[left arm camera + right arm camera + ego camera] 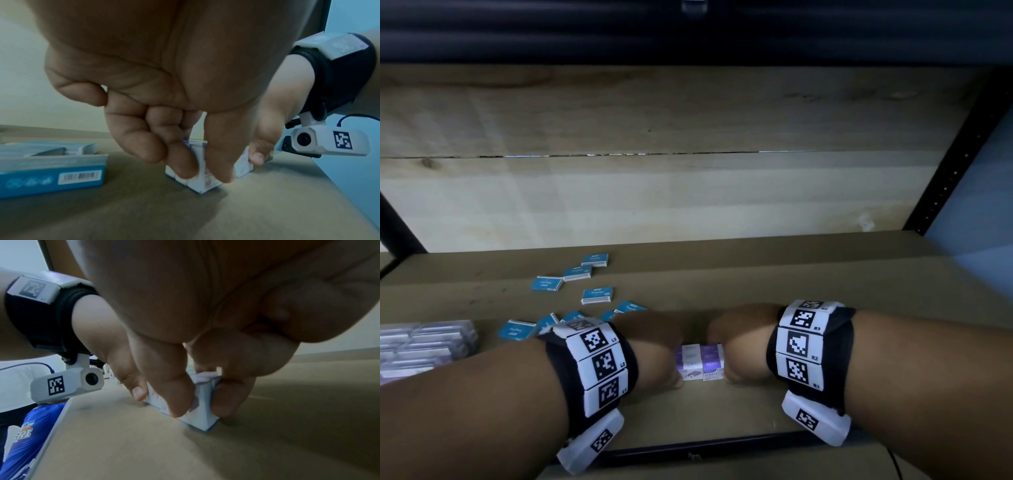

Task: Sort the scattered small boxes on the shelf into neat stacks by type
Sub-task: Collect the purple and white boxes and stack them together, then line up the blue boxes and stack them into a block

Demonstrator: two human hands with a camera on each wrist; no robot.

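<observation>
Purple boxes [699,362]: small white-and-purple cartons, standing side by side and touching, on the shelf [756,404], pressed between the left hand [654,349] and right hand [743,342].

Blue boxes [597,295]: flat, blue-and-white, lying scattered beyond and left of the left hand; several partly hidden behind its wrist.

Pale purple packs [424,346]: grouped far left of the left hand, blurred.

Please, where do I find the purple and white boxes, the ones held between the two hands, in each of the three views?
Head: purple and white boxes low centre, between both hands.
Left wrist: low centre, behind the left fingers.
Right wrist: low centre, under the right fingers.
Shared landmark: the brown shelf board they stand on.
</observation>
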